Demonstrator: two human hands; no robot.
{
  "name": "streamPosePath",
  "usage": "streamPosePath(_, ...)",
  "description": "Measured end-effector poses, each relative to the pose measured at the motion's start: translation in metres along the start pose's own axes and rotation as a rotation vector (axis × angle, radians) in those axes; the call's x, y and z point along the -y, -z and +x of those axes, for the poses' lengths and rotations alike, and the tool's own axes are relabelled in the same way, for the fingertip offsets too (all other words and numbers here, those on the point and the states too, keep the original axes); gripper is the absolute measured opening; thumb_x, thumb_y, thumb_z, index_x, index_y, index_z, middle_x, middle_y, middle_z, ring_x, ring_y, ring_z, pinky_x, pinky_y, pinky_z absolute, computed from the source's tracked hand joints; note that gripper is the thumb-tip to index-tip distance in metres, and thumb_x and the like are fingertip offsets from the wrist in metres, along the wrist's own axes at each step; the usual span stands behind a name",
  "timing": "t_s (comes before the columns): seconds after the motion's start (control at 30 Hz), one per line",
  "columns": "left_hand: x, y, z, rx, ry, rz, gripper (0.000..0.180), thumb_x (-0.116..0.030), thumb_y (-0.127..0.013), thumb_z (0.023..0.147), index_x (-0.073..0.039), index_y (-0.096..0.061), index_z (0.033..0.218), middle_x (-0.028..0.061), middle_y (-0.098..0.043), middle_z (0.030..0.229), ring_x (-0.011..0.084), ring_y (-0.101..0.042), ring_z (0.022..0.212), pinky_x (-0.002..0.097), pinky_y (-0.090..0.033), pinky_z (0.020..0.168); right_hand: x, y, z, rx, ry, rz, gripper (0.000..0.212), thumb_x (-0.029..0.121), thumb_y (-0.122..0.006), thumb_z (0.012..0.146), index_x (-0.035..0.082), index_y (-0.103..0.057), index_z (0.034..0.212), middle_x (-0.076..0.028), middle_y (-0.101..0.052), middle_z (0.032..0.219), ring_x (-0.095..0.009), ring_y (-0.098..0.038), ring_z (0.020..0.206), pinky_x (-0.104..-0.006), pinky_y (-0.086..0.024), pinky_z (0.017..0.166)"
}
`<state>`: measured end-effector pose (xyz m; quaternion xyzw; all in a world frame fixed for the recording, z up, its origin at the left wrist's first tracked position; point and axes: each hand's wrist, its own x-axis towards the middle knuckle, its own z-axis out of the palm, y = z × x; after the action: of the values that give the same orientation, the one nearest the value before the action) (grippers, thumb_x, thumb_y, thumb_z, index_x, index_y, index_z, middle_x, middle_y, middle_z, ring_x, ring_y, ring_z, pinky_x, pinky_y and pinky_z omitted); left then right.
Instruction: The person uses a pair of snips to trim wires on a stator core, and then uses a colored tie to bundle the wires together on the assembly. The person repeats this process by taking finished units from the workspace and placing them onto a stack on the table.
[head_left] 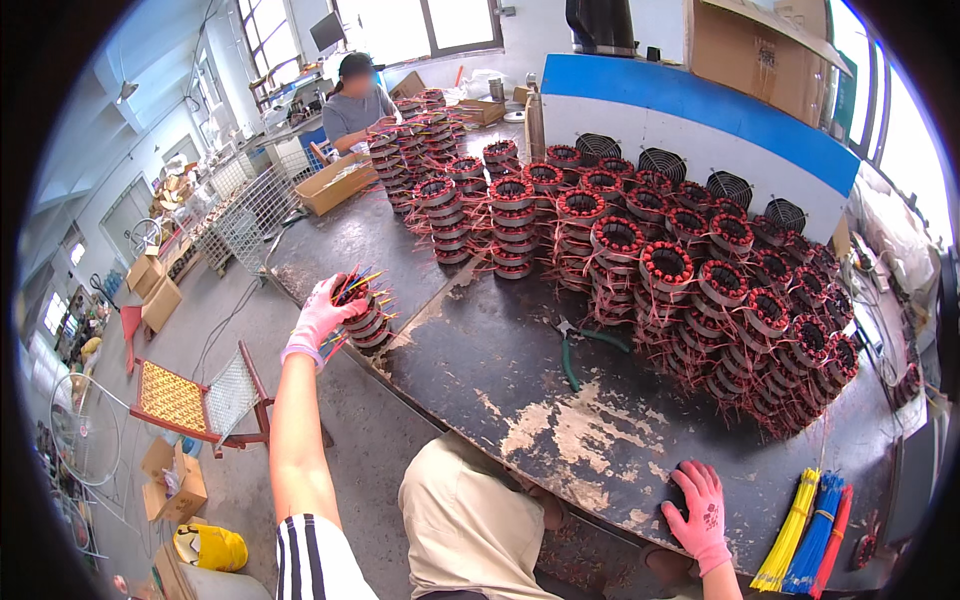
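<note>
My left hand (322,318), in a pink glove, is out at the table's left edge. Its fingers close round the top of a short stack of wound motor stators (372,330), from which red, yellow and blue wires stick out. The stack stands upright, and the glove hides part of its top. Also gloved in pink, my right hand (703,512) rests on the worn dark table (470,345) near the front edge, fingers spread and nothing in it. Bundles of yellow wires (790,530), blue wires (818,535) and red wires (836,540) lie to its right.
Tall stacks of stators (670,265) crowd the back and right of the table. Green-handled pliers (572,350) lie mid-table. A co-worker (356,105) sits at the far end beside a cardboard box (338,182). A woven chair (205,400) stands on the floor at left.
</note>
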<state>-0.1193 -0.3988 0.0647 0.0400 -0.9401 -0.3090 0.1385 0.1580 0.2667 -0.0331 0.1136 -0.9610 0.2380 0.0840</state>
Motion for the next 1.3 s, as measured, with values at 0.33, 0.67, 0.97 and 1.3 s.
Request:
streamPosePath(0.33,0.005,0.010,0.000,-0.021,-0.069,0.192,0.092,-0.042,-0.088,0.073,0.000,-0.050,0.145,0.0216,-0.053,0.141,0.0345,-0.053,0.132,0.0382,-0.043,0.112,0.005,0.000,0.002,-0.011,0.001,0.006,0.054,0.028,-0.071,0.082,0.004,-0.061,0.129,-0.015,-0.056,0.142,-0.037,-0.045,0.138,-0.0545,-0.029,0.120)
streamPosePath(0.67,-0.100,-0.163,0.010,-0.250,-0.191,-0.406,0.033,-0.027,-0.075,0.094,-0.001,-0.069,0.114,0.0087,-0.070,0.100,0.0160,-0.066,0.091,0.0306,-0.054,0.083,0.003,0.004,0.003,-0.016,-0.011,-0.022,0.055,0.030,-0.072,0.079,0.006,-0.062,0.127,-0.015,-0.057,0.139,-0.038,-0.047,0.136,-0.0555,-0.029,0.120)
streamPosePath(0.97,-0.029,-0.288,0.153,-0.559,-0.090,-0.677,0.068,-0.010,-0.054,0.096,0.002,-0.029,0.157,0.0253,-0.029,0.161,0.0340,-0.034,0.147,0.0416,-0.029,0.121,0.005,0.003,0.012,0.025,0.005,0.050,0.048,0.022,-0.066,0.090,0.004,-0.059,0.134,-0.018,-0.055,0.144,-0.042,-0.046,0.135,-0.0522,-0.030,0.120)
streamPosePath(1.3,-0.068,-0.284,0.158,-0.526,0.157,-0.542,0.087,-0.038,-0.073,0.084,0.001,-0.038,0.153,0.0237,-0.045,0.152,0.0375,-0.044,0.140,0.0436,-0.033,0.118,0.010,0.010,0.010,0.049,-0.063,0.015,0.047,0.019,-0.068,0.087,0.004,-0.062,0.130,-0.017,-0.057,0.142,-0.041,-0.047,0.135,-0.0519,-0.032,0.118)
